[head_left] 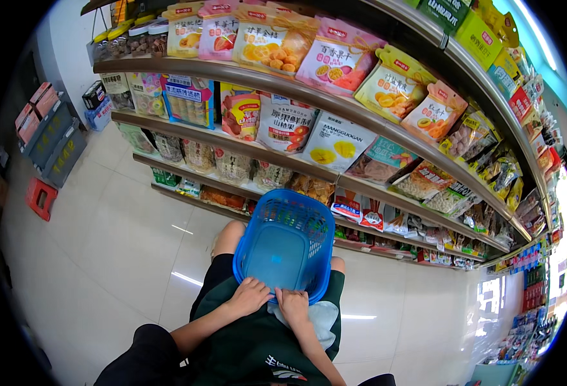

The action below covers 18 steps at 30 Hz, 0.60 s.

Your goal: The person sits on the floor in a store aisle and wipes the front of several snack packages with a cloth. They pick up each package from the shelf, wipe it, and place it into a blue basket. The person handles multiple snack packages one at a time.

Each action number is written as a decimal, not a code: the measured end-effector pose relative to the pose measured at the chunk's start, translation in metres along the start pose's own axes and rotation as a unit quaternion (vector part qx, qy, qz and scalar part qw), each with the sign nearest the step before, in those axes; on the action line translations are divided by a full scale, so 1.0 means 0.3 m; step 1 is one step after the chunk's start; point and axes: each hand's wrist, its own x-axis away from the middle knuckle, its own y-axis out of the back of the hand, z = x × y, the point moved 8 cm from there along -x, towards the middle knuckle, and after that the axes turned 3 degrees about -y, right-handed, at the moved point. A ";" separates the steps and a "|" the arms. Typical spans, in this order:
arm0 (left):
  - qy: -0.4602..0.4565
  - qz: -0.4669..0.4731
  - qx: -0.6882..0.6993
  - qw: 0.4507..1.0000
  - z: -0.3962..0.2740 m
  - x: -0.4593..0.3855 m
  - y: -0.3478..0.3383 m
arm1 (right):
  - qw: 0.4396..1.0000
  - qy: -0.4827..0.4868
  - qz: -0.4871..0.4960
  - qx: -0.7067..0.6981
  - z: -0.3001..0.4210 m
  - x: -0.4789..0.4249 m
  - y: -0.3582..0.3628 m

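Note:
A blue plastic basket (275,255) with slotted walls rests on my lap between my bare knees, its bare bottom showing. My left hand (249,296) grips the near rim with its fingers curled over the edge. Close beside it, my right hand (293,306) holds the same rim, thumb towards the left hand. A pale blue cloth (326,319) lies under and beside the right wrist, partly hidden by the forearm. Beneath both arms spreads a dark green apron (233,337) that bears writing.
Ahead stands a curved run of shop shelves (245,75) with bagged dried fruit (344,57) and lidded jars (138,38). At the left are stacked grey crates (61,149) and a red plastic stool (41,199) on the tiled floor (119,251).

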 end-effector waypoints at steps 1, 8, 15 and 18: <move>-0.002 -0.003 -0.002 1.000 0.000 0.003 -0.002 | 1.000 0.005 -0.004 0.001 -0.001 0.007 -0.005; -0.024 0.004 -0.006 1.000 -0.020 0.036 0.009 | 1.000 0.026 -0.014 -0.008 0.023 0.040 0.020; 0.003 0.011 -0.063 0.998 -0.020 0.113 -0.052 | 0.998 0.059 -0.021 -0.007 0.065 0.086 0.017; 0.009 -0.007 -0.053 0.999 -0.019 0.124 -0.061 | 0.997 0.067 -0.032 -0.003 0.086 0.105 0.030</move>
